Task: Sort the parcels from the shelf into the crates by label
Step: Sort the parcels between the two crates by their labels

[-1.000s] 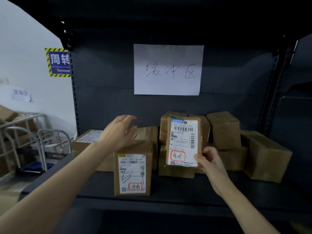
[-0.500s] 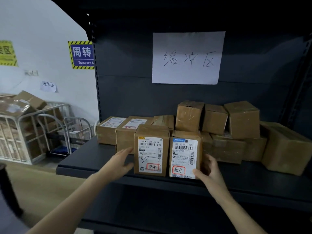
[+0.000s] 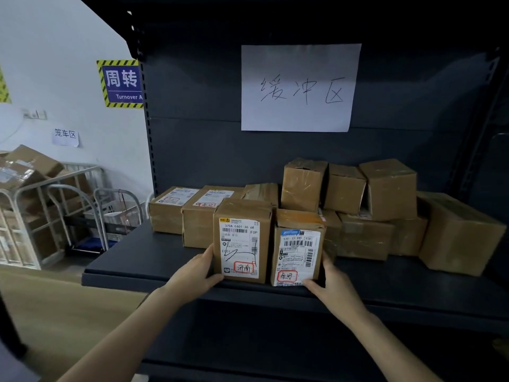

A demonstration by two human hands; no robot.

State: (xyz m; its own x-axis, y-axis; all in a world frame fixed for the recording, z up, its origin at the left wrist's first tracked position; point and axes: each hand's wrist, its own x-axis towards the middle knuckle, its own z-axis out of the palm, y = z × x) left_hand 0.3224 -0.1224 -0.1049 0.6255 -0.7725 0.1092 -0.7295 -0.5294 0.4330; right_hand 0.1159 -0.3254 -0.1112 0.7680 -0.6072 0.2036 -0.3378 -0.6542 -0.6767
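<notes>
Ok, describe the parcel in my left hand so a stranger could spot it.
Below the white handwritten paper sign on the dark metal shelf, two upright brown cardboard parcels stand at the front edge. It is the taller left parcel, held by the left hand; its label reads 370A, while the shorter neighbour shows a blue header.

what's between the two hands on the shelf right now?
Head view: two upright parcels, side by side. The left hand grips the left parcel, the right hand the right parcel; nothing else between.
</notes>
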